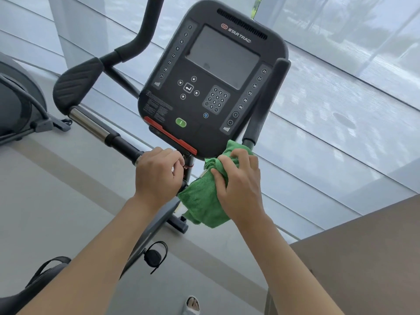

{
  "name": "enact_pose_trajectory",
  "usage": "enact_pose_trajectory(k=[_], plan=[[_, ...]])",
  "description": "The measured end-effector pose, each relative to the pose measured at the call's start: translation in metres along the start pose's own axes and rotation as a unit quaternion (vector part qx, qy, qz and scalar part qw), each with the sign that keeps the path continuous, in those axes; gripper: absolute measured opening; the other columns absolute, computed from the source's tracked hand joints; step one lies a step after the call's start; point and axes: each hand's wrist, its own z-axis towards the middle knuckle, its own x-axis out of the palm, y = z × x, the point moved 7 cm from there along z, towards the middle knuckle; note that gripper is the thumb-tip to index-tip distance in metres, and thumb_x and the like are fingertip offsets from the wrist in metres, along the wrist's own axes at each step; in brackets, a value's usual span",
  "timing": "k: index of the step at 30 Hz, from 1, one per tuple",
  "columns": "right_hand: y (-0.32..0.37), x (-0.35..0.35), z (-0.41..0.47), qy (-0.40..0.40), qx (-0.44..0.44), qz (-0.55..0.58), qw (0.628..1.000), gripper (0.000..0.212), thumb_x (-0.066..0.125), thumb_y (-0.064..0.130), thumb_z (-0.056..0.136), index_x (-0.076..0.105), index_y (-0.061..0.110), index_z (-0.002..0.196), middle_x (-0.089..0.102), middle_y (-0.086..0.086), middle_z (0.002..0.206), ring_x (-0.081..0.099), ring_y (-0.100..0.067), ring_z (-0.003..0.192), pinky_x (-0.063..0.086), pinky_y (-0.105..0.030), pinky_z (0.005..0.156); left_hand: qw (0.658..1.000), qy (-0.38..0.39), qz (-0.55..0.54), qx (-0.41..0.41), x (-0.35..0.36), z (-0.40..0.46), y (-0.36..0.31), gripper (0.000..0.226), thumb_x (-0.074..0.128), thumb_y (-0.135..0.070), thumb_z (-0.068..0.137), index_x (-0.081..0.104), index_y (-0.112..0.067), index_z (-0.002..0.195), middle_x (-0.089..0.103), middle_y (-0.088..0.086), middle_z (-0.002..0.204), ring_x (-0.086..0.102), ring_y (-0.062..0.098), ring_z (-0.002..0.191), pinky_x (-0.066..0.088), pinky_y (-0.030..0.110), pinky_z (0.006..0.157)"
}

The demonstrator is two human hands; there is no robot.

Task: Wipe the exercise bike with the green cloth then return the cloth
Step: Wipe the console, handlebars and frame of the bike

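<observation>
Nearest, at bottom edge of view: a sandalled foot (193, 305) on the pale floor (45, 212), plus a black bike pedal (155, 256) w/ strap, just left of it. Both forearms reach up and fwd from there.

Left hand (156, 176) has fingers curled round the inner end of the left handlebar (109, 135), right where the bar meets the stem under the console. Thumb side is hidden, so grip looks closed on the bar, prob. steadying.

Right hand (236, 180) clamps the green cloth (204, 201), fingers bunched into its upper folds, pressing it against the bike's stem/right handlebar base at the console's lower right corner. Rest of cloth hangs down below the hand, over the frame.

Behind the hands: Star Trac console (211, 87), dark screen, number keypad, green button (181, 123) near the lower edge, red strip along the bottom left edge. Right handlebar grip (266, 103) rises beside the console's right edge. Ribbed elbow pad (77, 85) sits at far left end of the left bar.

Farthest: window w/ sheer blinds (341, 64); another machine (18, 98) at left edge.
</observation>
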Motion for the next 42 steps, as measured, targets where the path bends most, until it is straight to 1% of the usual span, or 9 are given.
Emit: enact_pose_trajectory(k=[4, 10, 14, 22, 29, 31, 33, 37, 42], plan=[[0.014, -0.004, -0.024, -0.025, -0.012, -0.001, 1.000, 0.029, 0.061, 0.035, 0.102, 0.066, 0.015, 0.123, 0.054, -0.004, 0.115, 0.050, -0.026, 0.101, 0.055, -0.041, 0.083, 1.000, 0.000, 0.004, -0.003, -0.001, -0.001, -0.001, 0.021, 0.051, -0.013, 0.090, 0.067, -0.020, 0.078, 0.063, -0.007, 0.070, 0.052, 0.019, 0.068, 0.040, 0.040, 0.066], [0.019, -0.001, -0.059, -0.026, -0.019, 0.046, 0.998, 0.026, 0.064, 0.031, 0.104, 0.067, 0.013, 0.123, 0.053, -0.002, 0.114, 0.052, -0.024, 0.101, 0.057, -0.038, 0.077, 1.000, -0.014, 0.004, -0.008, -0.001, -0.001, -0.003, 0.021, 0.056, -0.007, 0.088, 0.067, -0.019, 0.076, 0.064, -0.005, 0.069, 0.054, 0.024, 0.067, 0.039, 0.040, 0.067], [0.009, -0.006, -0.019, -0.036, -0.029, 0.002, 0.999, 0.020, 0.068, 0.026, 0.100, 0.070, 0.009, 0.111, 0.057, -0.005, 0.109, 0.051, -0.026, 0.094, 0.054, -0.041, 0.068, 1.000, -0.019, 0.004, -0.007, -0.002, -0.002, -0.005, 0.019, 0.057, -0.007, 0.087, 0.067, -0.019, 0.076, 0.065, -0.005, 0.070, 0.054, 0.024, 0.067, 0.038, 0.039, 0.067], [-0.005, -0.001, 0.059, -0.017, -0.006, -0.082, 0.996, 0.022, 0.064, 0.034, 0.101, 0.067, 0.013, 0.099, 0.057, -0.002, 0.101, 0.051, -0.025, 0.093, 0.052, -0.040, 0.066, 0.999, 0.020, -0.031, 0.016, -0.005, -0.007, 0.000, 0.022, 0.052, -0.014, 0.089, 0.069, -0.019, 0.076, 0.063, -0.007, 0.067, 0.054, 0.019, 0.069, 0.044, 0.042, 0.070], [0.021, -0.004, 0.007, 0.013, 0.013, -0.048, 0.999, 0.020, 0.061, 0.032, 0.103, 0.065, 0.013, 0.104, 0.054, -0.003, 0.106, 0.052, -0.025, 0.095, 0.052, -0.039, 0.067, 0.993, 0.071, -0.075, 0.065, -0.023, -0.016, 0.017, 0.017, 0.056, -0.018, 0.096, 0.072, -0.016, 0.091, 0.070, -0.006, 0.091, 0.060, 0.019, 0.096, 0.047, 0.050, 0.098], [0.035, -0.004, -0.023, -0.003, 0.005, -0.024, 1.000, 0.020, 0.061, 0.032, 0.103, 0.066, 0.013, 0.109, 0.055, -0.001, 0.103, 0.053, -0.023, 0.091, 0.052, -0.037, 0.062, 0.994, 0.072, -0.075, 0.034, -0.030, -0.027, 0.032, 0.019, 0.062, -0.027, 0.096, 0.075, -0.022, 0.108, 0.073, -0.012, 0.114, 0.060, 0.015, 0.123, 0.034, 0.055, 0.118], [0.043, -0.003, -0.047, -0.013, -0.006, -0.003, 1.000, 0.025, 0.058, 0.033, 0.104, 0.067, 0.013, 0.115, 0.055, 0.001, 0.103, 0.054, -0.021, 0.090, 0.053, -0.034, 0.060, 0.992, 0.097, -0.078, 0.020, -0.032, -0.036, 0.039, 0.032, 0.068, -0.037, 0.093, 0.073, -0.027, 0.123, 0.067, -0.017, 0.133, 0.048, 0.011, 0.143, 0.021, 0.056, 0.127], [0.043, -0.001, -0.052, -0.037, -0.032, -0.001, 0.999, 0.024, 0.062, 0.032, 0.103, 0.069, 0.014, 0.116, 0.056, 0.001, 0.103, 0.054, -0.021, 0.090, 0.050, -0.032, 0.060, 0.989, 0.111, -0.096, 0.012, -0.032, -0.034, 0.040, 0.046, 0.086, -0.035, 0.084, 0.071, -0.029, 0.127, 0.066, -0.016, 0.137, 0.044, 0.011, 0.146, 0.016, 0.055, 0.128], [0.033, 0.004, 0.004, -0.047, -0.023, -0.048, 0.997, 0.017, 0.064, 0.033, 0.101, 0.070, 0.017, 0.101, 0.058, 0.002, 0.099, 0.056, -0.022, 0.092, 0.047, -0.030, 0.059, 0.988, 0.091, -0.127, -0.020, -0.030, -0.034, 0.043, 0.044, 0.089, -0.029, 0.080, 0.074, -0.029, 0.121, 0.069, -0.015, 0.131, 0.047, 0.010, 0.143, 0.013, 0.047, 0.129]])
